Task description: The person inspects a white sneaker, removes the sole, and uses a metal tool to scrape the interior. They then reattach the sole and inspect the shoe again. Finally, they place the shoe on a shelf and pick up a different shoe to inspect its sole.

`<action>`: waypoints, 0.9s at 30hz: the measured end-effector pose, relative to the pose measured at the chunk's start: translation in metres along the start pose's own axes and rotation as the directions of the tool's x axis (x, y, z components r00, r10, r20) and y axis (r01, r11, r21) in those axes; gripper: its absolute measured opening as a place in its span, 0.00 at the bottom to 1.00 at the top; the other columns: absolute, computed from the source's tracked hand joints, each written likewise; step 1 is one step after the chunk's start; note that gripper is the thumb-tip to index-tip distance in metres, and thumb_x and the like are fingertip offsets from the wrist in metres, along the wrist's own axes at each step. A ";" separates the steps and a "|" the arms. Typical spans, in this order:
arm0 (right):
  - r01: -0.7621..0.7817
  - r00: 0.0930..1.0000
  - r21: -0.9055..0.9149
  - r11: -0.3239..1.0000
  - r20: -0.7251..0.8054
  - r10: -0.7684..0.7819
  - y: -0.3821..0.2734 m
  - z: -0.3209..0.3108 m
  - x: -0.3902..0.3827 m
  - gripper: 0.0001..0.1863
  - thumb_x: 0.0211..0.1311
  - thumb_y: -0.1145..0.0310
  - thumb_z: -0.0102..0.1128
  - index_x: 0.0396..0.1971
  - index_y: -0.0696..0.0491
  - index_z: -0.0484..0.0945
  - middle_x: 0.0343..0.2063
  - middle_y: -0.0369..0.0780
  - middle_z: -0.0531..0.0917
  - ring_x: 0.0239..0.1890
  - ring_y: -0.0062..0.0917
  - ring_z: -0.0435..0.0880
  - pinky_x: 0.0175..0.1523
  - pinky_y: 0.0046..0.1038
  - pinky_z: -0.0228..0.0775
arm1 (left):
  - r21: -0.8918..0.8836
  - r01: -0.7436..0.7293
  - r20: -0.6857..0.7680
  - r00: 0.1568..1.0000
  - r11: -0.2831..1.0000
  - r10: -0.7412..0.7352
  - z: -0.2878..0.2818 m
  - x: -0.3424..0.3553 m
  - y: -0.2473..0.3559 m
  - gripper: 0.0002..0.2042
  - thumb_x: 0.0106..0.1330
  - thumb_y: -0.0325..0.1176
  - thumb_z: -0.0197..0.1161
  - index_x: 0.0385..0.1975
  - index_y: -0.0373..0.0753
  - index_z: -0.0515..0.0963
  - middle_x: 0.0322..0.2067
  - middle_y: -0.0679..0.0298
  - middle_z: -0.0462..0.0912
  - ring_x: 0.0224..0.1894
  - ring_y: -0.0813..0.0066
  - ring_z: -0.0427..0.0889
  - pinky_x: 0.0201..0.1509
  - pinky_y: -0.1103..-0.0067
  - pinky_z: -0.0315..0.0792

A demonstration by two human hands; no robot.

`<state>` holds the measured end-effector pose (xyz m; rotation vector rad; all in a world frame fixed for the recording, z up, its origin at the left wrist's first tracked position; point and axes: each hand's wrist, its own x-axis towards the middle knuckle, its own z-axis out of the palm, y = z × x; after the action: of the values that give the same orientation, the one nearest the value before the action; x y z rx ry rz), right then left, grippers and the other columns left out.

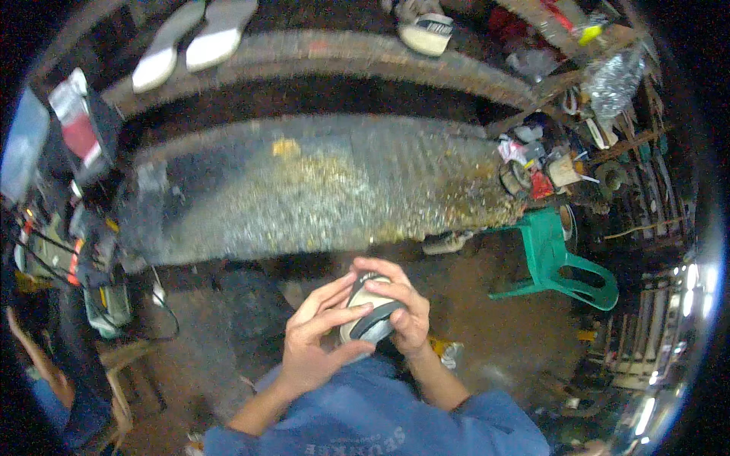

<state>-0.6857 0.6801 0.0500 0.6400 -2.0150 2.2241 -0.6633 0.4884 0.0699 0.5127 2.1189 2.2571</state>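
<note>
Low in the middle, in front of my body, I hold a cream and black piece of footwear, seen foreshortened. My left hand is closed on it from the left, thumb along its lower edge and fingers over its upper part. My right hand grips it from the right, fingers across the top and thumb on the side. My hands cover much of it, so its exact type is hard to tell. Just beyond my hands is the near edge of a worn, stained workbench.
Two pale soles and a shoe rest on the back shelf. Cans and brushes crowd the bench's right end, above a green plastic chair. Cables and machines stand left, near another person's arm.
</note>
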 end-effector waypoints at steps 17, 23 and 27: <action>-0.043 0.835 -0.837 0.546 -0.330 -0.441 -0.032 -0.101 0.299 0.46 0.60 0.40 0.73 0.74 0.44 0.66 0.64 0.57 0.75 0.66 0.55 0.72 0.71 0.54 0.63 | 0.405 -0.418 0.045 0.898 0.813 0.438 -0.063 0.028 0.083 0.37 0.50 0.17 0.75 0.65 0.42 0.74 0.65 0.44 0.78 0.68 0.49 0.78 0.73 0.58 0.71; -0.195 0.855 -0.780 0.595 -0.432 -0.286 -0.026 -0.120 0.344 0.26 0.59 0.47 0.76 0.47 0.51 0.81 0.44 0.48 0.88 0.50 0.41 0.88 0.54 0.40 0.78 | 0.726 -0.565 0.226 0.733 0.391 0.641 -0.086 0.067 0.027 0.30 0.51 0.14 0.66 0.53 0.51 0.87 0.62 0.58 0.80 0.67 0.53 0.78 0.75 0.52 0.71; -0.032 0.850 -0.629 0.777 -0.426 -0.309 -0.050 -0.131 0.288 0.18 0.68 0.55 0.71 0.46 0.53 0.82 0.40 0.36 0.87 0.41 0.22 0.83 0.48 0.29 0.75 | 0.802 -0.487 0.114 0.693 0.346 0.712 -0.092 0.079 -0.053 0.27 0.55 0.14 0.65 0.54 0.50 0.87 0.61 0.59 0.79 0.65 0.52 0.77 0.75 0.52 0.71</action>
<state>-0.9644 0.7500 0.1911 0.0968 -2.1040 1.2939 -0.7710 0.4209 0.0338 1.2858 3.5465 1.3739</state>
